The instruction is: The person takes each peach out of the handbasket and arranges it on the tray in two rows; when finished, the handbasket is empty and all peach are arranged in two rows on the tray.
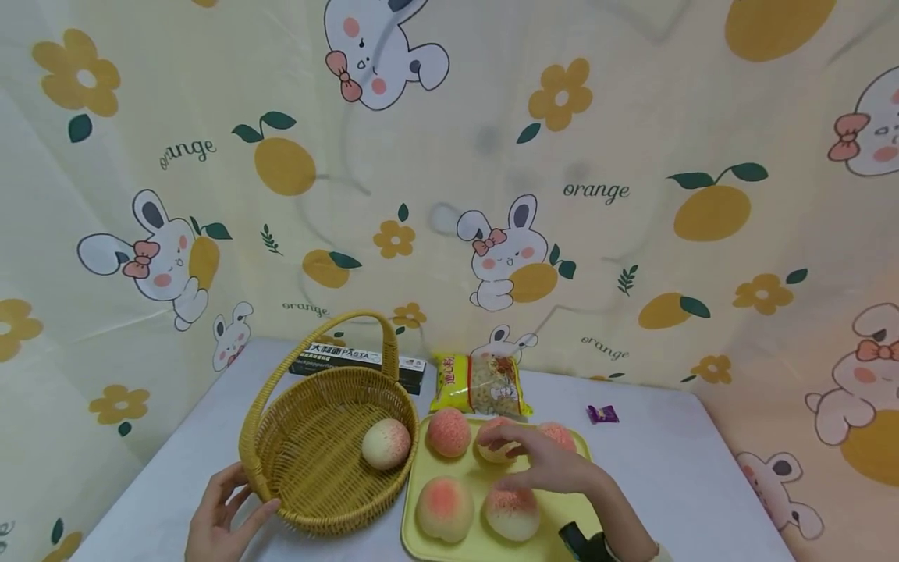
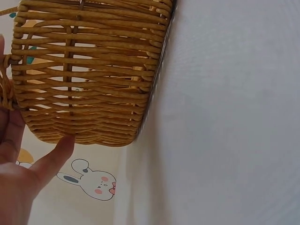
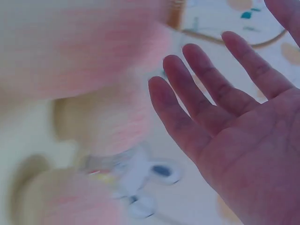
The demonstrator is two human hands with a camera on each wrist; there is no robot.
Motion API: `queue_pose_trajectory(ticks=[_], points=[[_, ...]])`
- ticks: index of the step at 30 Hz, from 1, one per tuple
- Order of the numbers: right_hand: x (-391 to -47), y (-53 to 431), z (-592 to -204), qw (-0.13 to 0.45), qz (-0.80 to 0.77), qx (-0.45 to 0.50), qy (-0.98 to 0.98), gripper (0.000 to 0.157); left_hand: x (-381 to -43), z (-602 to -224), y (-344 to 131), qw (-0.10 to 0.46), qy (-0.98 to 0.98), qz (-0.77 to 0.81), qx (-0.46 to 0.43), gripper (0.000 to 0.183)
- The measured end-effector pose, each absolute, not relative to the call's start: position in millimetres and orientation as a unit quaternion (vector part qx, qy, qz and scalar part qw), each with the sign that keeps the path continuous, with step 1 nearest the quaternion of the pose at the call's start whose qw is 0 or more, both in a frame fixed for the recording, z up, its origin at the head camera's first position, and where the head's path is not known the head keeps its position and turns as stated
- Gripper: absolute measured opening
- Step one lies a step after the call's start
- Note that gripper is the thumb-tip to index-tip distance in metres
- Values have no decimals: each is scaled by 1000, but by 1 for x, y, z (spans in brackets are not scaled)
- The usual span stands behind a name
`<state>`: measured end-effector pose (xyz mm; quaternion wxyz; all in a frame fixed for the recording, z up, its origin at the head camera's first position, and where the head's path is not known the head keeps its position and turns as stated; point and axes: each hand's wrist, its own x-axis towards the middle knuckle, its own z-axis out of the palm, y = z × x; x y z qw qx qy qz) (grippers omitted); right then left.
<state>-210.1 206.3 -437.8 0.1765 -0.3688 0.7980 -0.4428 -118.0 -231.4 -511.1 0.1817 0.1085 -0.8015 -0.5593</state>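
A wicker basket [image 1: 309,460] with a tall handle stands at left, one pale peach [image 1: 386,444] with a pink blush inside it. My left hand [image 1: 221,515] holds the basket's near-left side by the handle's foot; in the left wrist view the thumb [image 2: 54,159] presses the woven wall. Over a yellow tray [image 1: 551,538] of several peaches hovers my right hand [image 1: 544,464], fingers spread and palm empty in the right wrist view. Below it lies a front peach [image 1: 514,519]; another peach [image 1: 445,509] sits to its left. The hand partly covers a back peach [image 1: 495,449].
Behind the basket lies a black pasta box [image 1: 410,376]. A yellow bag of pasta [image 1: 483,384] rests behind the tray, and a small purple-wrapped candy [image 1: 602,414] lies to the right. A printed cloth [image 1: 435,156] hangs along the back of the white table [image 1: 667,468].
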Motion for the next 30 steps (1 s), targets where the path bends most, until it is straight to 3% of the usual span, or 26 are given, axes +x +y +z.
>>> queue_pose_trajectory(ticks=[6, 16, 23, 30], points=[[-230, 170, -406, 196, -424, -383, 797, 50, -119, -509, -229, 177, -803, -558, 111, 66], [-271, 95, -388, 267, -350, -446, 779, 44, -118, -511, -231, 175, -803, -559, 111, 67], [-290, 57, -394, 279, -291, -457, 793, 40, -118, -511, -230, 181, -799, -565, 103, 65], [-288, 33, -405, 277, -241, -394, 842, 46, -120, -509, -231, 169, -798, -566, 116, 67]])
